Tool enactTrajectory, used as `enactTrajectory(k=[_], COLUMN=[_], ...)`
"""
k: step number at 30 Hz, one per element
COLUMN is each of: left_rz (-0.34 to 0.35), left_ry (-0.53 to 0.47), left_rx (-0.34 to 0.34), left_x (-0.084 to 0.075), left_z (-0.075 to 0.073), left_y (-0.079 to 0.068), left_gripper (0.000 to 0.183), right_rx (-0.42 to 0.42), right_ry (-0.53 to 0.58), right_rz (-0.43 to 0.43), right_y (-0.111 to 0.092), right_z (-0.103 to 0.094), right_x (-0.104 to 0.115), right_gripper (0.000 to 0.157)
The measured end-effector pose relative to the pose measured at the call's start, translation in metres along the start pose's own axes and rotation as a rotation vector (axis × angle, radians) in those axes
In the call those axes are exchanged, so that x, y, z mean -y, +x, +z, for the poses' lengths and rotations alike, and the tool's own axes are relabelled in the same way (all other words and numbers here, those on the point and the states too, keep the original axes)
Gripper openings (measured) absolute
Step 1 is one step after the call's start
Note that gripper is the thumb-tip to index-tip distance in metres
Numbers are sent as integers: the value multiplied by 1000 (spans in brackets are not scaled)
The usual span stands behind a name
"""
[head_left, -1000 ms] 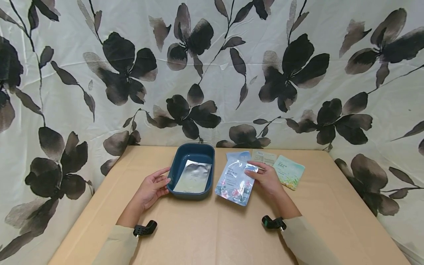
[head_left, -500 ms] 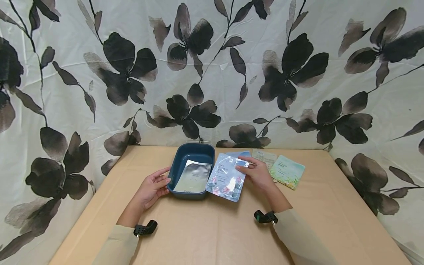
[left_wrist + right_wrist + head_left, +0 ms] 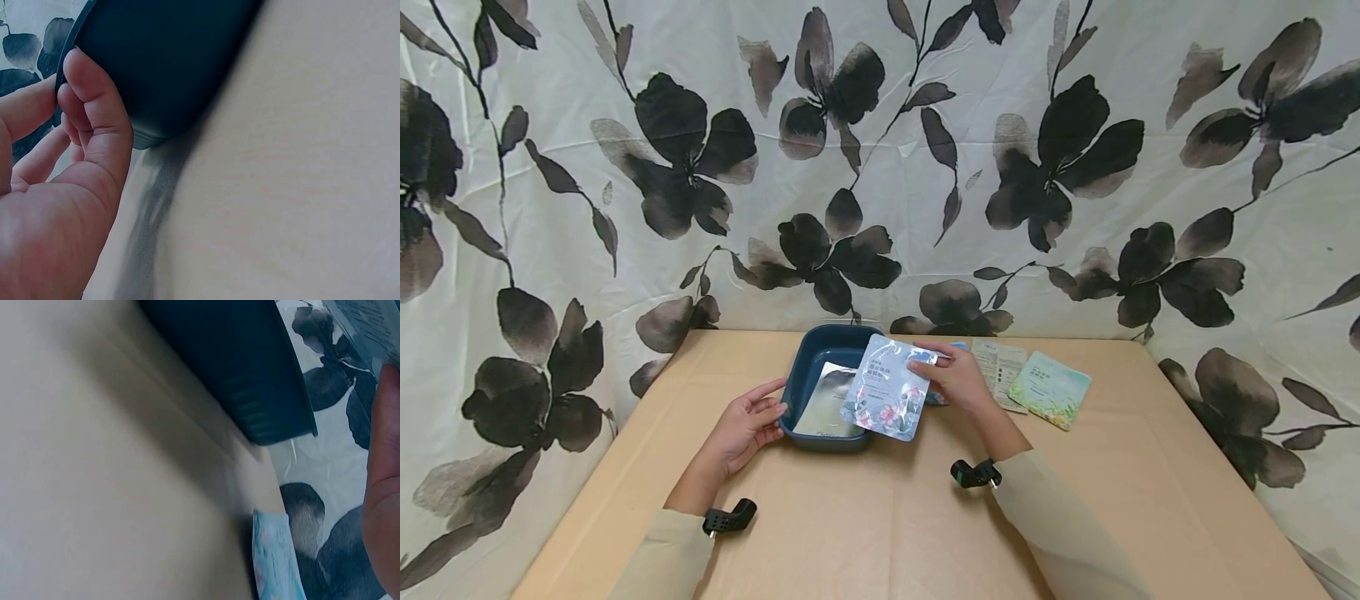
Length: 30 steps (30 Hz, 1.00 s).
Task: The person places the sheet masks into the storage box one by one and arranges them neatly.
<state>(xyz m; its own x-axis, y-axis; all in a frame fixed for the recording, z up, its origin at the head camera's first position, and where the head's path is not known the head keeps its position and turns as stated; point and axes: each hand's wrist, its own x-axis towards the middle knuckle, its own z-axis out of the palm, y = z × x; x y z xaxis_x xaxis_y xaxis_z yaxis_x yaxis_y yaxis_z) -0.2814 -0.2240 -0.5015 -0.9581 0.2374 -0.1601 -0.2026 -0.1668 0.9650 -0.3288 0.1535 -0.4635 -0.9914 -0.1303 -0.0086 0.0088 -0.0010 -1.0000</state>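
Note:
A dark blue rectangular bin (image 3: 827, 444) stands at the back of the table with a silver-and-cream sheet mask packet (image 3: 827, 408) lying inside. My left hand (image 3: 747, 429) grips the bin's left side; in the left wrist view the thumb and fingers of that hand (image 3: 69, 175) pinch the rim of the bin (image 3: 162, 56). Between thumb and fingers, my right hand (image 3: 958, 382) holds a light-blue floral sheet mask packet (image 3: 883, 383) tilted over the bin's right rim. The right wrist view catches only part of this packet (image 3: 375, 328) and the hand (image 3: 384, 487).
Right of the bin lie a green sheet mask packet (image 3: 1049, 390) and a pale printed one (image 3: 1000, 367). Another blue packet (image 3: 936, 398) is mostly hidden behind my right hand. A floral cloth (image 3: 925, 167) hangs behind the table (image 3: 850, 525).
My right hand has carried the light-blue packet leftward, from beside the bin to over its right rim, uncovering more of the pale printed packet. The left hand and bin have stayed put.

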Motion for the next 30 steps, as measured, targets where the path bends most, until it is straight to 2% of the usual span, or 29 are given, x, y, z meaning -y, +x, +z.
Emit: enactTrajectory(k=[8, 14, 19, 25, 30], left_rz=[9, 5, 12, 18, 16], left_ry=[-18, -4, -2, -20, -25], left_rx=[20, 6, 9, 11, 4], left_x=[3, 2, 1, 1, 2], left_z=[1, 0, -1, 1, 2], left_y=[4, 2, 2, 3, 4], left_gripper=[66, 66, 66, 66, 66], right_rx=[51, 51, 51, 26, 36], right_ry=[50, -11, -25, -97, -142], right_rz=[-37, -70, -64, -46, -57], right_y=[11, 16, 25, 36, 44], right_z=[15, 33, 48, 58, 67], right_x=[0, 0, -1, -3, -3], right_gripper=[52, 50, 48, 44, 44])
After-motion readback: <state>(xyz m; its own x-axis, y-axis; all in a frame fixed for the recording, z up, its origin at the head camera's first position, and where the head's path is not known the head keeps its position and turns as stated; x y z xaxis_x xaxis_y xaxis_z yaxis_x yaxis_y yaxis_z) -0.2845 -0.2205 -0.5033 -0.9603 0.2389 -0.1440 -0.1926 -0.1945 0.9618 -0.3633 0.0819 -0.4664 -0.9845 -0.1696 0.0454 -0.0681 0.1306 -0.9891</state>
